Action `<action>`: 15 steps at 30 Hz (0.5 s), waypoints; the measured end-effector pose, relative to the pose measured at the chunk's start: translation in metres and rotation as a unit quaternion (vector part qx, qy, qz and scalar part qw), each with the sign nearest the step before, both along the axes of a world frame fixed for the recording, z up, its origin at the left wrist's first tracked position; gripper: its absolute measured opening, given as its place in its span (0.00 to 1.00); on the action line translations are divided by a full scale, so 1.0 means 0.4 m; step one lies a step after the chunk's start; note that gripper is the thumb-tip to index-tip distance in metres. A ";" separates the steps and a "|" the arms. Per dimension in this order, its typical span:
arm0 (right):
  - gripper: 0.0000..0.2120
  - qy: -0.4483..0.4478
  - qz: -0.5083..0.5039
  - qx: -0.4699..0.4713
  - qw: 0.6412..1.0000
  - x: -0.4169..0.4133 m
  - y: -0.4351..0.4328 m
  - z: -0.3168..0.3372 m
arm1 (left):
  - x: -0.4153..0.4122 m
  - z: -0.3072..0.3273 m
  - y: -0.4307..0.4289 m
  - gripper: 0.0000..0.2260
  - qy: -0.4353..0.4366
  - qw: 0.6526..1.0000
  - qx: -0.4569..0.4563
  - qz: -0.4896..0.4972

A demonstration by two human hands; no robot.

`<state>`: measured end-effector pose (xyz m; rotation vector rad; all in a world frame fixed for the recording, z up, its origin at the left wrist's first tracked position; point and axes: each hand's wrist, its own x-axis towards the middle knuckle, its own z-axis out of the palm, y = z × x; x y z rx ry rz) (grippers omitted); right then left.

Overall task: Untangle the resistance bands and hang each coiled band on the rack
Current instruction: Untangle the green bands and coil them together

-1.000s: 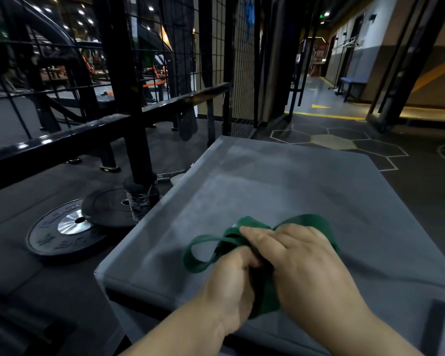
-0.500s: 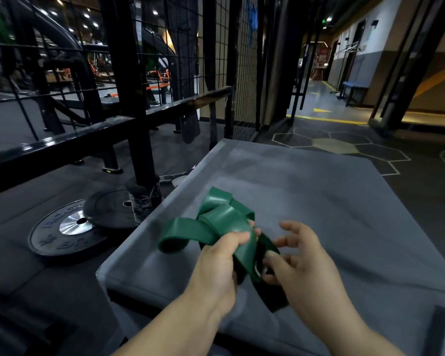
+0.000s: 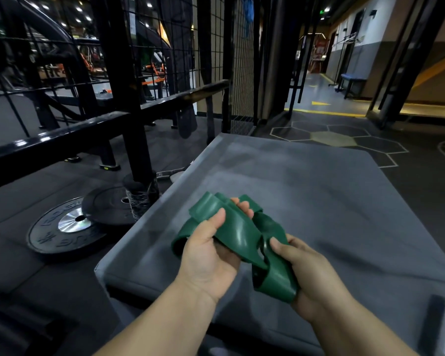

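Note:
A dark green resistance band is folded into several loops and held above the grey padded box. My left hand grips its upper folds, thumb on top and fingertips showing behind the band. My right hand grips the lower loops near the box's front edge. The black rack with its horizontal bars and wire mesh stands to the left and behind.
Two black weight plates lie on the floor left of the box, beside a rack post. A dark band or cloth hangs from the rack bar. A corridor with a blue bench opens at the back right.
Both hands have lifted the green band off the box and gathered it into tighter folds. My right hand, open half a second ago, now grips the lower loops.

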<state>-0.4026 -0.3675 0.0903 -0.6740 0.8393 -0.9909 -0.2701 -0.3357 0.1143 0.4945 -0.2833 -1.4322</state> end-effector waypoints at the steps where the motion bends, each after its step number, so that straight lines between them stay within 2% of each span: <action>1: 0.13 -0.044 0.025 0.035 0.998 -0.003 -0.002 0.005 | 0.002 0.003 -0.002 0.12 0.007 1.000 -0.006 -0.001; 3: 0.15 -0.109 0.049 0.077 0.990 -0.017 -0.009 0.013 | 0.014 0.012 -0.006 0.13 0.026 1.000 -0.011 0.004; 6: 0.31 -0.204 0.031 0.088 0.974 -0.052 -0.029 0.009 | 0.044 0.026 -0.018 0.15 0.066 0.997 0.003 0.039; 8: 0.32 -0.237 0.027 0.075 0.968 -0.069 -0.036 0.003 | 0.075 0.033 -0.026 0.15 0.091 0.993 -0.006 0.080; 10: 0.32 -0.190 0.040 0.014 0.981 -0.076 -0.033 0.008 | 0.105 0.034 -0.030 0.17 0.102 0.989 -0.017 0.108; 13: 0.38 -0.017 0.083 -0.124 0.989 -0.085 -0.037 0.016 | 0.126 0.036 -0.024 0.17 0.085 0.990 -0.031 0.109; 15: 0.43 0.000 0.061 -0.114 0.992 -0.097 -0.059 0.005 | 0.137 0.039 -0.014 0.14 0.088 0.988 -0.061 0.110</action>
